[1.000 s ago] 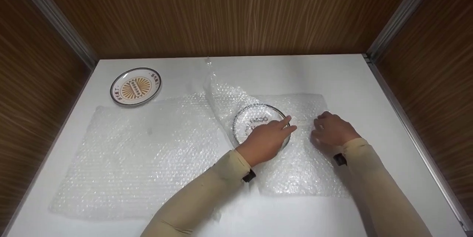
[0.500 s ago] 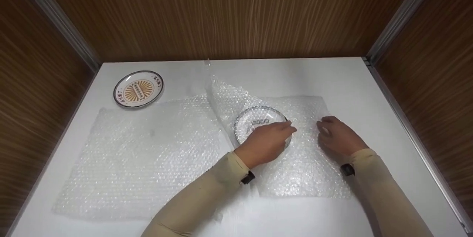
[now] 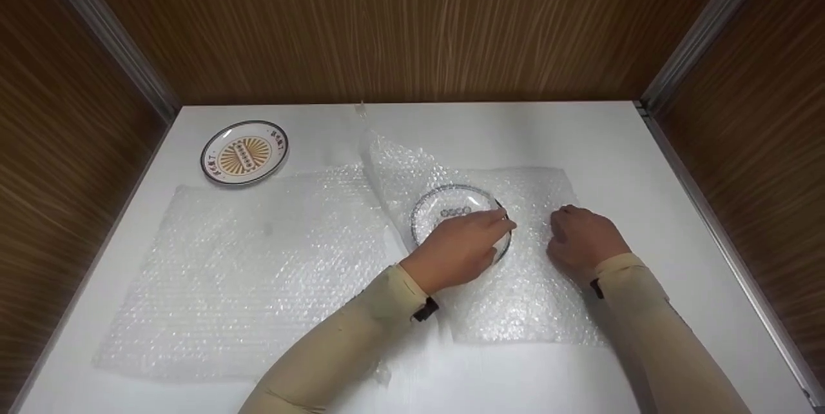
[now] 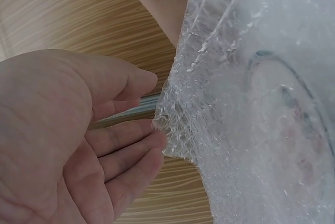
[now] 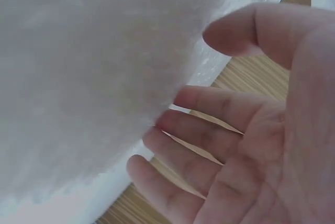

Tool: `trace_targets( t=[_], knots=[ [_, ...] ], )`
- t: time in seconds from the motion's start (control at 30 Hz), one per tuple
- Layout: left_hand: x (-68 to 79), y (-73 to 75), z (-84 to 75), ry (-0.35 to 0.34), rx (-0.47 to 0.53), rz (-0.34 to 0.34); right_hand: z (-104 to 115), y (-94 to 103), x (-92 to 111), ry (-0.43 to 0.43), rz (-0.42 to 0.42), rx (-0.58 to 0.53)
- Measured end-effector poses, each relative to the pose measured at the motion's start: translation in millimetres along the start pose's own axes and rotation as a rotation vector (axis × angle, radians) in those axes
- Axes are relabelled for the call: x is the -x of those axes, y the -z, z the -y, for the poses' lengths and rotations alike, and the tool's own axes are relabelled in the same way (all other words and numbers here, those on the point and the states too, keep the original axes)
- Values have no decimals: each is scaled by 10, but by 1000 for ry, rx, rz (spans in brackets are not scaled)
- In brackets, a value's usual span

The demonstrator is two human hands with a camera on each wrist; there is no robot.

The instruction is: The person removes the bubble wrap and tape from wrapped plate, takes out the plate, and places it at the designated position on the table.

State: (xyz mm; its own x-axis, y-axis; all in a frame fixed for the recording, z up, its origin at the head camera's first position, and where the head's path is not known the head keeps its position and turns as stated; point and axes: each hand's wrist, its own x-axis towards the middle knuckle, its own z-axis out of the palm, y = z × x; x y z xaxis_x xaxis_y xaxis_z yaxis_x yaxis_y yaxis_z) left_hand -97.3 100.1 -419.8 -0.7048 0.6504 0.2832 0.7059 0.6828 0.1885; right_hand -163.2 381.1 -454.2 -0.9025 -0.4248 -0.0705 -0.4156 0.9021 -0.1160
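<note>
A round plate (image 3: 425,224) with a dark rim lies beneath clear bubble wrap (image 3: 503,311), its print blurred through the bubbles. My left hand (image 3: 457,249) is over the plate, covering its lower middle, fingertips right at the right rim. In the left wrist view, thumb and fingers stand apart, with the fingertips at a crinkled edge of the wrap (image 4: 193,109). At the wrap's right edge is my right hand (image 3: 585,240). Its fingers (image 5: 196,130) look spread and loosely bent in the right wrist view, tips at the sheet's edge, the thumb set apart from them.
A second plate (image 3: 245,153), printed with an orange sunburst, lies face up at the back left. More bubble wrap (image 3: 238,278) spreads over the left of the white table (image 3: 515,382). Wood-grain panels (image 3: 412,27) enclose the back and sides.
The left hand's raised fingers have come down closer together at the plate's rim. My right hand shifted slightly right and toward me, then back to the wrap's edge. The view tilted slightly.
</note>
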Motion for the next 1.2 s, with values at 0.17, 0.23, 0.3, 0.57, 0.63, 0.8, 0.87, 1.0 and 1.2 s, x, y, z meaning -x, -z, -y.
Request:
trace_targets(
  t=[0.17, 0.23, 0.3, 0.57, 0.63, 0.8, 0.87, 1.0, 1.2],
  knots=[
    [5, 68, -2, -5, -7, 2, 27, 48, -80, 20, -44, 43],
    [11, 100, -3, -11, -17, -9, 27, 63, -97, 16, -37, 57],
    [26, 134, -7, -10, -27, -17, 30, 70, -109, 8, -20, 63],
    [153, 275, -30, -9, -48, -28, 70, 15, -103, -21, 15, 63],
    [196, 313, -22, -22, -56, -55, 80, 6, -93, -22, 13, 56],
    [338, 450, 6, -32, -60, -69, 89, 37, -126, -4, 9, 62],
    [404, 525, 8, -22, -50, -56, 93, 50, -152, 9, -6, 78],
    [558, 637, 28, -11, -50, -83, 137, 38, -178, 23, -21, 111],
    [747, 763, 81, -5, -52, -205, 219, 42, -184, 11, 3, 174]
  ],
)
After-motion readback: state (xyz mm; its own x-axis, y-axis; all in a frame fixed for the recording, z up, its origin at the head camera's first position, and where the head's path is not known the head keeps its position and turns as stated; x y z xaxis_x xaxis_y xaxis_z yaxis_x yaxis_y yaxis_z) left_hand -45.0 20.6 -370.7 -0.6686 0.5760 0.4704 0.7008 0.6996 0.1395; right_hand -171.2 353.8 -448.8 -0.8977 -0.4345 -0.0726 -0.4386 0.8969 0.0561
